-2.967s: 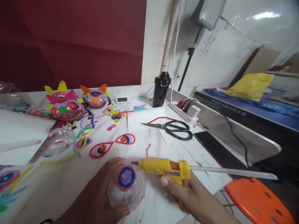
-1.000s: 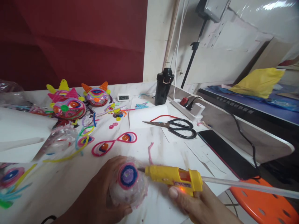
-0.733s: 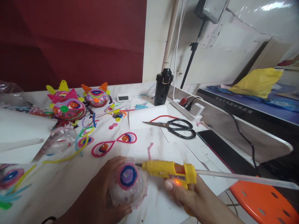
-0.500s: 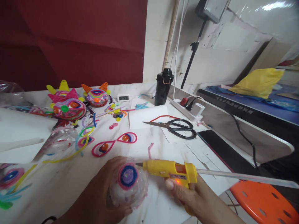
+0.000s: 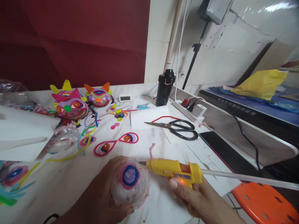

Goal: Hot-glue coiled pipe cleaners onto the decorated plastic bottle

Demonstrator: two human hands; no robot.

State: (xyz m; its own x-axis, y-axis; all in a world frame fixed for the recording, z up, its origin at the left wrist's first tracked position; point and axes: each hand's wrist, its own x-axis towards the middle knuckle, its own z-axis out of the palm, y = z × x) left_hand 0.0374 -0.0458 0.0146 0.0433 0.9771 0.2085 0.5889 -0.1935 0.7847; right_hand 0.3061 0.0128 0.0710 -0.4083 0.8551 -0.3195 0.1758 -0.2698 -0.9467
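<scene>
Since half a second ago, our right hand [image 5: 198, 200] has drawn the yellow glue gun [image 5: 174, 170] slightly to the right, so its nozzle tip now sits just off the upper right edge of the clear plastic ball [image 5: 130, 186] rather than over it. We keep the right hand closed around the gun's grip, with the thumb laid along the body beside the lit red indicator; a translucent glue stick [image 5: 249, 178] projects from the rear of the gun, away from the hand. Our left hand [image 5: 100, 196] is clamped on the ball from the left and below, fingers wrapped under it, holding it just above the white table [image 5: 70, 180]. A coiled disc of pink, blue and purple pipe cleaner [image 5: 130, 176] sits on the ball's upper face, directly left of the nozzle. Beyond the right hand lie black scissors [image 5: 177, 129] and a black phone [image 5: 224, 149]. Beyond the left hand lie two teardrop pipe-cleaner eyes [image 5: 115, 143], and further off two decorated masks [image 5: 79, 101].
</scene>
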